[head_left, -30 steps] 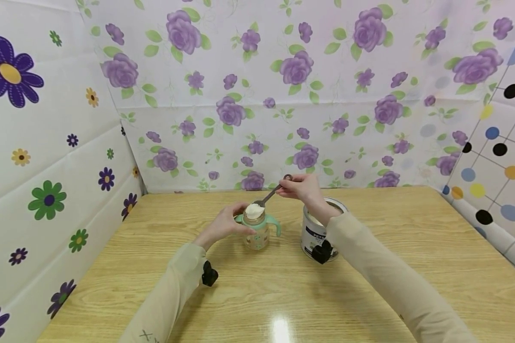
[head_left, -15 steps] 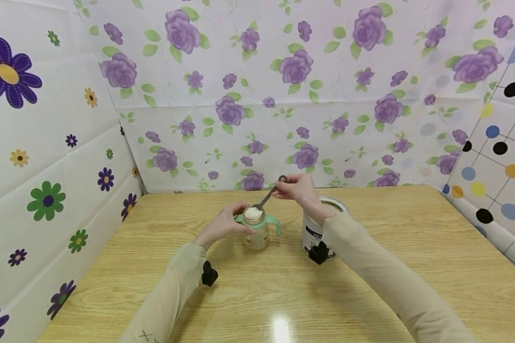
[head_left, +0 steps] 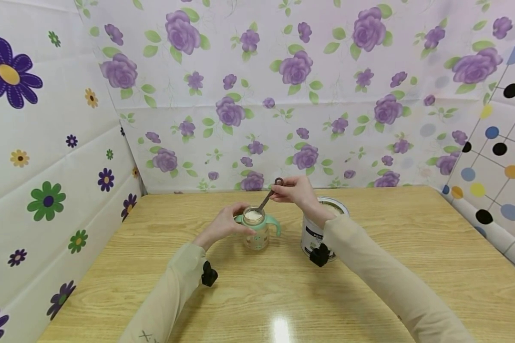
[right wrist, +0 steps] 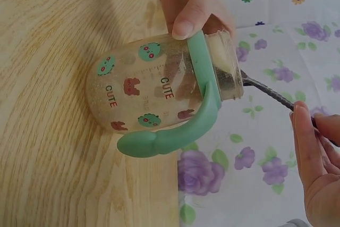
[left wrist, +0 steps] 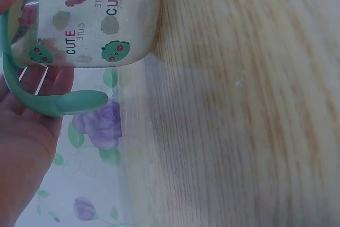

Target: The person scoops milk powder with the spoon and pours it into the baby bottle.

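Note:
A clear baby bottle [head_left: 257, 238] with mint-green handles and printed cartoon animals stands upright on the table, its mouth uncovered. My left hand [head_left: 225, 226] grips it round the neck from the left; in the left wrist view its fingers pass behind the bottle [left wrist: 90, 25]. My right hand [head_left: 298, 193] pinches a dark spoon [head_left: 266, 199] near its ringed end. The spoon's bowl is down inside the bottle's mouth, among white powder [head_left: 253, 215]. In the right wrist view the spoon's handle [right wrist: 271, 93] slants out of the neck toward my fingers [right wrist: 303, 131].
Right of the bottle stands an uncovered tin [head_left: 313, 238] with pale powder inside, partly behind my right wrist. The wooden table [head_left: 257, 295] meets a flowered cloth [head_left: 240, 119] at the back. Patterned cloths also hang at left and right.
My right hand has moved slightly left and down. The spoon, earlier heaped with powder at the rim, has tipped steeper and sunk into the bottle's mouth. My left hand has stayed put.

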`<state>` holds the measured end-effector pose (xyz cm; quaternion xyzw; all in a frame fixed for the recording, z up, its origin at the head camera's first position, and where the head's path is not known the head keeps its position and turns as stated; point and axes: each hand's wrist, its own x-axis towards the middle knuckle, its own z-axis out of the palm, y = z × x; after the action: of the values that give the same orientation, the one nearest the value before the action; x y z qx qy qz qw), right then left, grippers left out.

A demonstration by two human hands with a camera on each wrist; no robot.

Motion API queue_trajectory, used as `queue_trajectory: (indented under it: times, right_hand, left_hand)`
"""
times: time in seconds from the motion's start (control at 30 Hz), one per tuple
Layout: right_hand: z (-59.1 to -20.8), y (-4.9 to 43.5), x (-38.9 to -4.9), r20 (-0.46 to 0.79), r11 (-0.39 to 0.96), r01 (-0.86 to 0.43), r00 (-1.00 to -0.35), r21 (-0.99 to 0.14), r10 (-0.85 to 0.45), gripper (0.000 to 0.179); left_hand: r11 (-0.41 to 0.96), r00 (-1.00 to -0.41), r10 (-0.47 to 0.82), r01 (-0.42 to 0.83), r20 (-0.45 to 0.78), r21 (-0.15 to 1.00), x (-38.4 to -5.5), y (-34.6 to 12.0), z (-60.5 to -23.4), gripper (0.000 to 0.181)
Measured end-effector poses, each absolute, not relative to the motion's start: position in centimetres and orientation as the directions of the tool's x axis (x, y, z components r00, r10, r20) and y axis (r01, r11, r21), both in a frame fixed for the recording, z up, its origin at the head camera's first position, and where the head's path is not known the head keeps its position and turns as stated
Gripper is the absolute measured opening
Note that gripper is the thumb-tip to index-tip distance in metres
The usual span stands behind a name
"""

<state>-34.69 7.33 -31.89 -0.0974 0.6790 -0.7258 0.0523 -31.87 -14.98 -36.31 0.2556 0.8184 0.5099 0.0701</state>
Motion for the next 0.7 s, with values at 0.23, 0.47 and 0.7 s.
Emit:
queue_trajectory:
  times: [0.23,0.47,0.7]
  right_hand:
    - [-32.19,7.31,-34.68,0.077,-0.107,-0.055,-0.975,-0.993,-0.21,0.021]
    - [-32.51,7.3,-34.54,0.12,-0.155,-0.086,-0.968,-0.984,-0.223,0.023]
    - [-32.81,7.32,-34.38,0.146,-0.174,-0.106,-0.961,-0.979,-0.235,0.025]
  left_hand:
    - [0.353,-0.859,0.493,0.346,0.141,0.869,-31.85,-14.96,-36.24,0.058]
    - [0.356,-0.861,0.49,0.342,0.138,0.87,-31.77,-14.94,-36.21,0.059]
    - [0.357,-0.863,0.488,0.337,0.133,0.871,-31.68,-14.87,-36.09,0.059]
